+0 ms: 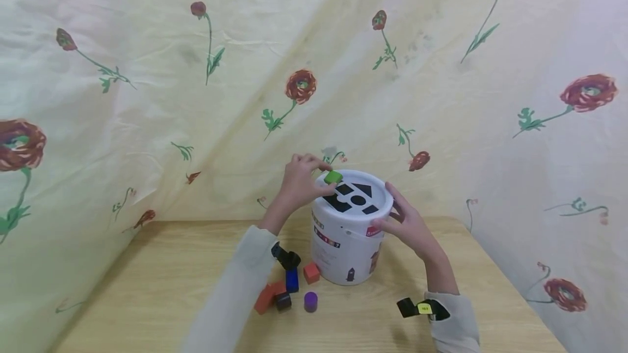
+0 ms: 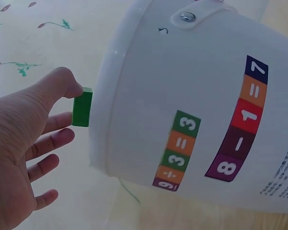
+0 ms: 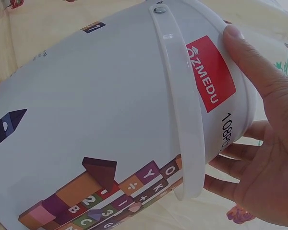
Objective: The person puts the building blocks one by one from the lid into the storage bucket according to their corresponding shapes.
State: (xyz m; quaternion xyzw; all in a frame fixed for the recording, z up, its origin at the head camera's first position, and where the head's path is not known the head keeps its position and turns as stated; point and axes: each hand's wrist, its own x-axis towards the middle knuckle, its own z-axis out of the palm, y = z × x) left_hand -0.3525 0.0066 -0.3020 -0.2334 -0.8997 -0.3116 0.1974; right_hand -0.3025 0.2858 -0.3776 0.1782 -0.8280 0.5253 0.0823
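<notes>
Green block point(image 1: 333, 177) sits in the left hand point(image 1: 302, 180), right of frame centre in the head view, at the upper-left edge of the lid point(image 1: 380, 196) on the white bucket point(image 1: 330, 257). Left hand is nearly closed: thumb and index pinch the block, other fingers loose and bent.

Relation that matters, as I read it — block to the lid's black cutouts. The square cutout point(image 1: 345, 189) is nearest, just right of and slightly below the block; the round cutout point(image 1: 358, 200) is further along the same way. In the left wrist view the block shows a longer face, long axis roughly parallel to the rim, so it looks laid flat over the lid rather than on end. Touching the rim or not — can't tell.

Left hand is clearly nearer the block. Right hand point(image 1: 411, 229) is on the opposite side of the lid: part-spread, thumb on the near side by the red label point(image 3: 212, 74), fingers bent round the bucket wall. That grip probably steadies it. Bucket stands upright on the bench point(image 1: 196, 277).
</notes>
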